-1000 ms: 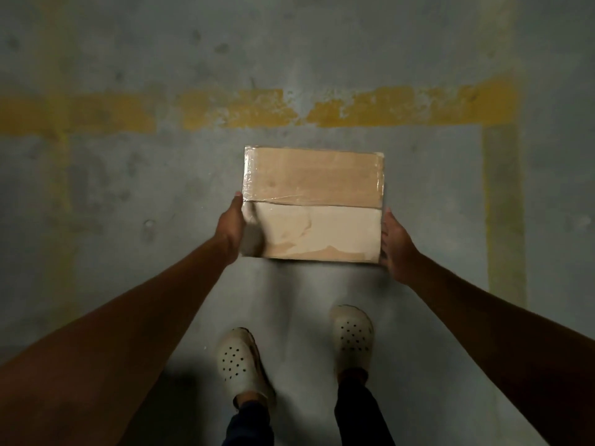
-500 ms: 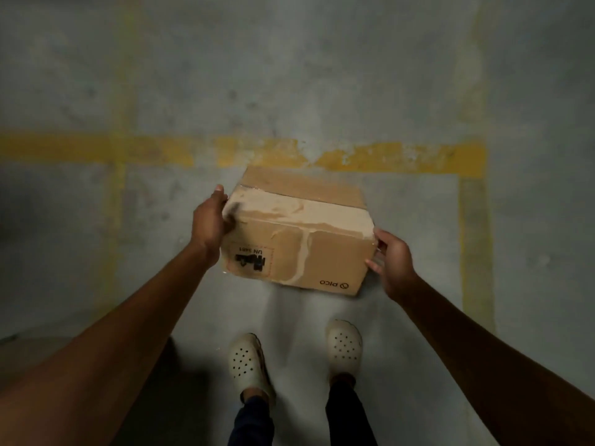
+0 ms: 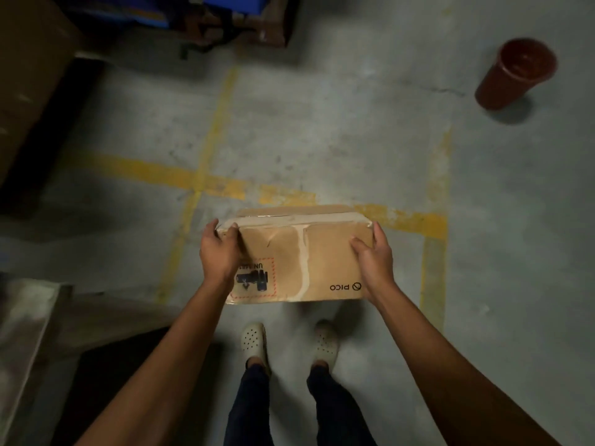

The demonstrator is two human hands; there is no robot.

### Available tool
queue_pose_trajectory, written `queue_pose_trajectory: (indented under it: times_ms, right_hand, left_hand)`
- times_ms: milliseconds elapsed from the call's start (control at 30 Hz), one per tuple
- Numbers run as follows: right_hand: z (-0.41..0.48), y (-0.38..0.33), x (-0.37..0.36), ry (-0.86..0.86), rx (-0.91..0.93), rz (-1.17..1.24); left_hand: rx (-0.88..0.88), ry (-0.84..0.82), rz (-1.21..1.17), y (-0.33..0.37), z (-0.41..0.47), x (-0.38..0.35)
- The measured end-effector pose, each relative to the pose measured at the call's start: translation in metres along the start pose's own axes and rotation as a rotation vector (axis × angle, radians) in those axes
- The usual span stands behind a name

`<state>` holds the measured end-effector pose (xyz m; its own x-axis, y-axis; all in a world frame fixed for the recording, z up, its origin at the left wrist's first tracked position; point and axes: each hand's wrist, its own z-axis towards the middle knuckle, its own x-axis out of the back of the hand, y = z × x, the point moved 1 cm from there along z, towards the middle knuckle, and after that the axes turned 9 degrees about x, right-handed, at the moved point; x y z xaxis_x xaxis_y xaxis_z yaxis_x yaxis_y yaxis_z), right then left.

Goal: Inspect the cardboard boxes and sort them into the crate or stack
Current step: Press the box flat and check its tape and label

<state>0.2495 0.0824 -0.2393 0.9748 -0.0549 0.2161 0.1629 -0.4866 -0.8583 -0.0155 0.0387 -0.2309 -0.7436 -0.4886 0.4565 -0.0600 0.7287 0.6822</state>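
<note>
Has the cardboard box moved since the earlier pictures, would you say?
Yes: the cardboard box tipped and moved forward; its far edge now overlaps the yellow floor line.

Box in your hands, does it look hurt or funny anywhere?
The cardboard box looks worn: pale strips where the brown surface looks peeled off, one down the middle, one along the far edge. Its PICO logo reads upside down.

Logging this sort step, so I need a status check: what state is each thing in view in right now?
cardboard box: closed, taped, torn surface, held off the floor by both ends.
left hand: grips the box's left end.
right hand: grips the box's right end.
red bin: upright on the floor, open top.
</note>
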Motion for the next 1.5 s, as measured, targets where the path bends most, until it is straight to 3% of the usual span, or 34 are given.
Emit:
queue_pose_trajectory:
  times_ms: [267,400,567,1033,1233,1500]
  right_hand:
    - [-0.097,-0.087,-0.001,-0.027,0.227,-0.125]
    - [-0.153,-0.103,-0.024,-0.095,0.275,-0.170]
    - [-0.236,-0.117,-0.071,-0.244,0.356,-0.260]
    - [-0.525,-0.048,-0.169,-0.663,0.570,-0.360]
    - [-0.606,-0.025,-0.196,-0.857,0.607,-0.372]
    - [-0.658,-0.012,-0.240,-1.004,0.634,-0.364]
  left_hand:
    - [-0.116,0.212,-0.317,0.014,-0.123,0.119]
    - [-0.108,0.247,-0.363,-0.008,-0.162,0.177]
    - [-0.052,0.406,-0.476,-0.058,-0.212,0.265]
    - [0.102,0.756,-0.683,-0.266,-0.402,0.490]
    - [0.110,0.868,-0.855,-0.332,-0.448,0.542]
    - [0.091,1.056,-1.027,-0.360,-0.463,0.572]
